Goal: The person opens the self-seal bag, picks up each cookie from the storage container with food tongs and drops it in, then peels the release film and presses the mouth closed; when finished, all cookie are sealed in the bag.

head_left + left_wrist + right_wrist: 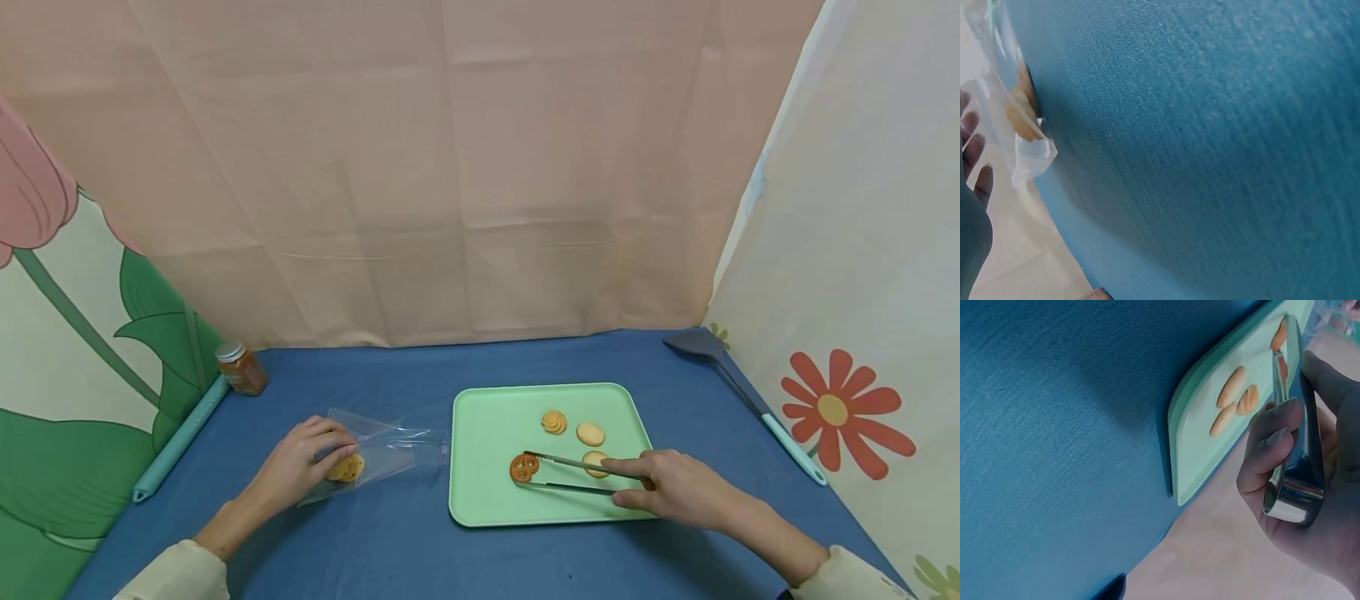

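My left hand (303,458) pinches a clear plastic bag (386,468) with yellowish cookies (347,469) inside, to the left of a pale green tray (480,425). In the left wrist view, part of the bag (1035,159) shows beside the fingertips. With my right hand (678,485) I grip metal tongs (1297,503), fingers on one arm and thumb on the other. The tongs' tips lie on either side of a brown pretzel (517,462) on the tray. A swirled cookie (554,422) and two oval cookies (590,433) are also there, one partly behind the tongs.
At the back left a jar (243,371) with a silver lid stands near a rolled teal mat (180,442). A dark spatula (738,383) with a light handle lies along the right side. Blue cloth (420,550) covers the table, and a beige curtain hangs behind it.
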Tool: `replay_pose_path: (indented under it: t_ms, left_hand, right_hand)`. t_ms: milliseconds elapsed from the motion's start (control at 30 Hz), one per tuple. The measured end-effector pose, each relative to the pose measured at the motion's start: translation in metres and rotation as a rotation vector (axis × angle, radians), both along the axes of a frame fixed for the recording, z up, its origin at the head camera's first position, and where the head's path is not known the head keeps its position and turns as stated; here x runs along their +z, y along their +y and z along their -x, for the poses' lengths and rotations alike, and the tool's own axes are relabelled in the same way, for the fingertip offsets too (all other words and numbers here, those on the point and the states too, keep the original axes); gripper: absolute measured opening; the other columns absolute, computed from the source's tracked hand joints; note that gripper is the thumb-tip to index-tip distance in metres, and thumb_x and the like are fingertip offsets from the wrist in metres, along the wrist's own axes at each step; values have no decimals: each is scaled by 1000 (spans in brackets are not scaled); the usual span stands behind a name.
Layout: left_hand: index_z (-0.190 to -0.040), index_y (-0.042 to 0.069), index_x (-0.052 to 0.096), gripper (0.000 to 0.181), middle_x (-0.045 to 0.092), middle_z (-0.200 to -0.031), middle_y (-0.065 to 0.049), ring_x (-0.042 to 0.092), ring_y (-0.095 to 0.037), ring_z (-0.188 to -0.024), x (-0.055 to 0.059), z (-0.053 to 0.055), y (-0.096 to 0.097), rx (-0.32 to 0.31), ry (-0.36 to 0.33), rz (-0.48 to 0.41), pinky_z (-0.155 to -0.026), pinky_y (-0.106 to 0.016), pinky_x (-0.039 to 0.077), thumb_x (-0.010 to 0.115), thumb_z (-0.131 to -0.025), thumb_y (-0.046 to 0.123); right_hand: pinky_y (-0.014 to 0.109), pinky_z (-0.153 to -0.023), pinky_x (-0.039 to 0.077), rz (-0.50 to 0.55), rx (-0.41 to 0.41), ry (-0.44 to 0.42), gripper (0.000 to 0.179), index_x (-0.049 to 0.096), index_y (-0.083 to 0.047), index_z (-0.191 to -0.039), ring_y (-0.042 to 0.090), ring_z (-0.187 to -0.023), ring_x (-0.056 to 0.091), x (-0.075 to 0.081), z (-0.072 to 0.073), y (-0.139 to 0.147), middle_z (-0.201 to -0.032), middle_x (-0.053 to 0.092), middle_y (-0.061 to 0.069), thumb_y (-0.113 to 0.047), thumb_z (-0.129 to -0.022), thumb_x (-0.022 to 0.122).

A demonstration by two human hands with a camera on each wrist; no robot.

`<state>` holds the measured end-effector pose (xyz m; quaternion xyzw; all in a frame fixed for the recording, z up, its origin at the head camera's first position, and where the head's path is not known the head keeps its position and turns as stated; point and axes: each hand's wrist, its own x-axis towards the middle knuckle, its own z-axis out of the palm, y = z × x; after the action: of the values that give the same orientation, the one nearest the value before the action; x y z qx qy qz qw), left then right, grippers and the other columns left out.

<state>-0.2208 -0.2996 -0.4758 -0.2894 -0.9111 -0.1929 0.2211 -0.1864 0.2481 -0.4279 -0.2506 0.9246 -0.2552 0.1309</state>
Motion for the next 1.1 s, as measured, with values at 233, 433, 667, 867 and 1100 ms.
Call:
replay_pose_path:
  t_ms: [233, 433, 667, 867, 1100]
  left_hand:
    - [-94, 24, 77, 12, 66, -96, 20, 55, -1, -89, 0, -1, 1, 7, -7, 6, -73, -29, 49, 79, -87, 15]
    - [-94, 24, 77, 12, 66, -96, 20, 55, -1, -89, 0, -1, 0, 17, -4, 8, -73, -29, 49, 79, -87, 15]
    - [-94, 24, 77, 12, 66, -96, 20, 55, 0, -88, -1, -1, 1, 2, -5, 4, -72, -28, 49, 79, -87, 15]
    - [-95, 24, 78, 12, 66, -96, 21, 55, 0, -88, -2, -1, 1, 1, -4, 8, -73, -28, 49, 79, -87, 16]
    - [-95, 25, 77, 11, 67, -97, 21, 56, 0, -88, -1, -2, 2, 17, -9, 21, -75, -30, 49, 78, -88, 18]
  right_hand:
    - [21, -47, 33, -14, -1, -6, 56, 61, -28, -140, 3, -51, 38, -3, 2, 3, -66, 45, -7, -56, -92, 64]
    - [21, -46, 31, -35, 6, 62, 52, 63, -28, -138, 1, -52, 37, -4, 1, 3, -67, 45, -10, -56, -93, 62]
    - [20, -47, 32, -36, 30, 132, 50, 64, -27, -137, -2, -54, 37, -6, -1, 3, -69, 44, -14, -54, -95, 61]
    - [20, -48, 32, -26, 26, 131, 51, 64, -26, -137, -2, -55, 38, -6, -2, 3, -69, 44, -15, -54, -95, 61]
    - [20, -48, 32, -10, 15, 129, 50, 63, -28, -138, -1, -54, 37, -5, -3, 1, -69, 45, -13, -54, -95, 60]
